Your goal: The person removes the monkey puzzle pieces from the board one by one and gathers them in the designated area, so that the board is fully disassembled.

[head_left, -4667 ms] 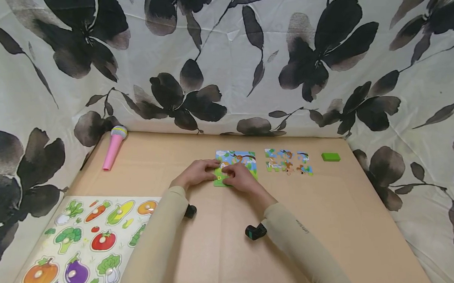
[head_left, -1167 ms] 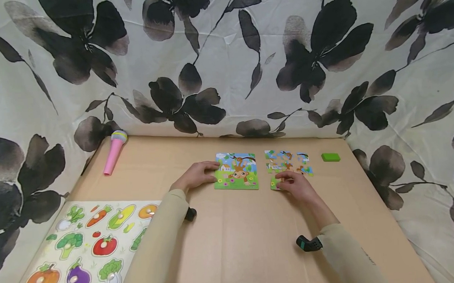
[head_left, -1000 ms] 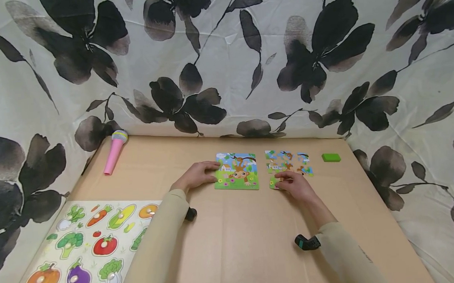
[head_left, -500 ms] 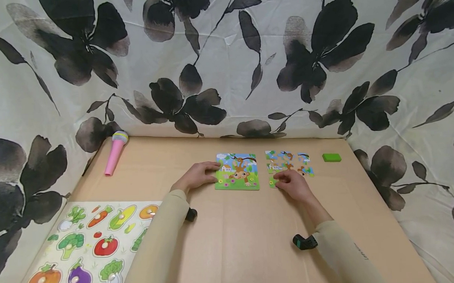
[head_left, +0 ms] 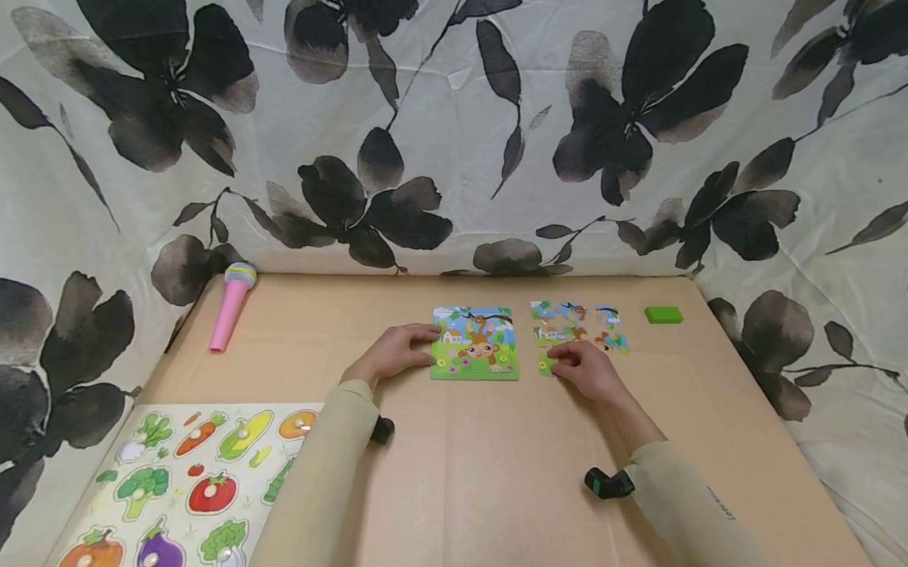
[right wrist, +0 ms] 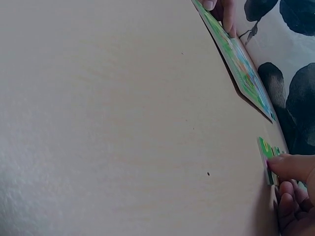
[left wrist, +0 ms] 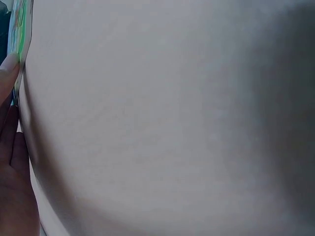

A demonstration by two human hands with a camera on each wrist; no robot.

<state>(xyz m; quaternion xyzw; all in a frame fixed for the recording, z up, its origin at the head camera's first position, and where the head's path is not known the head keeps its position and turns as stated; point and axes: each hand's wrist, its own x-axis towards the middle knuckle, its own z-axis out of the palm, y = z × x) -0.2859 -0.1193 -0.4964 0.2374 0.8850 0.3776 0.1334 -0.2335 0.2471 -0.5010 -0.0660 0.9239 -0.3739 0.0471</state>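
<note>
A square jigsaw puzzle (head_left: 474,337) with a monkey picture lies flat at the middle of the table. My left hand (head_left: 390,351) rests at its left edge, thumb and fingertips touching it. To the right, my right hand (head_left: 591,372) pinches a small green puzzle piece (head_left: 544,365) between thumb and fingers, low over the table; the right wrist view shows the thumb on this piece (right wrist: 264,150). Just behind that hand lie two rows of loose puzzle pieces (head_left: 608,316), some partly covered by the fingers.
A green block (head_left: 663,315) lies right of the loose pieces. At the back left is a pink toy microphone (head_left: 233,308). A vegetable puzzle board (head_left: 170,439) covers the front left, partly under the left sleeve. Floral cloth (head_left: 464,150) stands around the table (head_left: 506,498).
My right hand has moved from the square puzzle to the right, and a green piece now lies in front of the two rows. The piece has shifted slightly toward them. My left hand stays put.
</note>
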